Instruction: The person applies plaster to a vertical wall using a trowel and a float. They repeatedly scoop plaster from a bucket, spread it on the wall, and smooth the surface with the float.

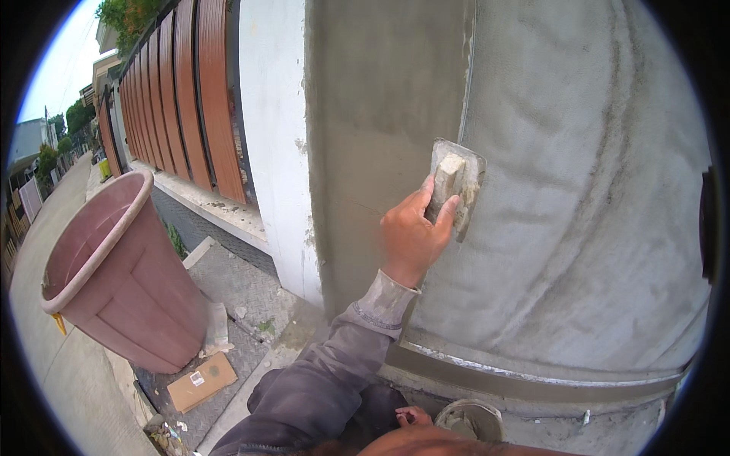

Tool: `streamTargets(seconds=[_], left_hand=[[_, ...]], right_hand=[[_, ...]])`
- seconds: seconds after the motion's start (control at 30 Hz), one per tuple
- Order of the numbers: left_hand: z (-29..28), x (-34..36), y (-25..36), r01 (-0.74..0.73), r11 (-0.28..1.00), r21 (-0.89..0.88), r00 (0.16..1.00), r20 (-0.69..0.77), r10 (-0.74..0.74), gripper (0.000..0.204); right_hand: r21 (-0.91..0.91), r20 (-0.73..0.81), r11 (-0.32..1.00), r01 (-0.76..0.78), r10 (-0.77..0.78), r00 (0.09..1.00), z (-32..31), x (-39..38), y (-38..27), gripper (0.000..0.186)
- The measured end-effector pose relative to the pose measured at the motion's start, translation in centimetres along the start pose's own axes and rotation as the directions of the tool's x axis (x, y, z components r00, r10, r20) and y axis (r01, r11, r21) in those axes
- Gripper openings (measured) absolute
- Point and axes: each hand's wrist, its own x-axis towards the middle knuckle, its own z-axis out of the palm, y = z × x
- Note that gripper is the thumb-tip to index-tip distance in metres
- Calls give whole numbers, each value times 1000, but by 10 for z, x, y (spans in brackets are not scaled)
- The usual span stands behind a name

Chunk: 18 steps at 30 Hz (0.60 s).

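Note:
My left hand (414, 237) grips the pale, mortar-crusted block handle of a plastering float (469, 176), its thumb on the right side. The float's greyish plate lies against the wall, across the edge between a smooth, darker damp plaster strip (380, 137) and a broad, paler grey wall face (547, 190). Low in the picture, my right hand (413, 416) shows only in part, with its fingers curled. What it holds, if anything, is hidden. Just right of it stands a small bucket (490, 416) with grey mortar inside.
A large dusty-pink bin (137, 281) stands at left, beside a flattened cardboard piece (202, 382) on the paving. Behind it are a white pillar (277, 137) and a brown slatted fence (179, 91). A ledge (532, 374) runs along the wall's foot. A road (65, 304) passes at far left.

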Motion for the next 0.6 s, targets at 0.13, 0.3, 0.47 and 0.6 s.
streamTargets(seconds=[0.13,0.3,0.47,0.6], left_hand=[[-21,-10,3,46,974,-222,993,-97,-69,47],[-87,6,-66,176,981,-85,975,-124,-186,53],[-99,14,-121,118,983,140,970,-230,-84,49],[-67,-5,-117,140,988,62,972,-196,-125,50]], right_hand=[[-30,-27,993,117,-118,993,4,1,21,16],[7,-34,996,-85,85,996,2,-11,17,15],[15,-2,996,-90,90,996,8,-5,-6,15],[61,-41,993,-101,104,994,2,-10,-7,15]])
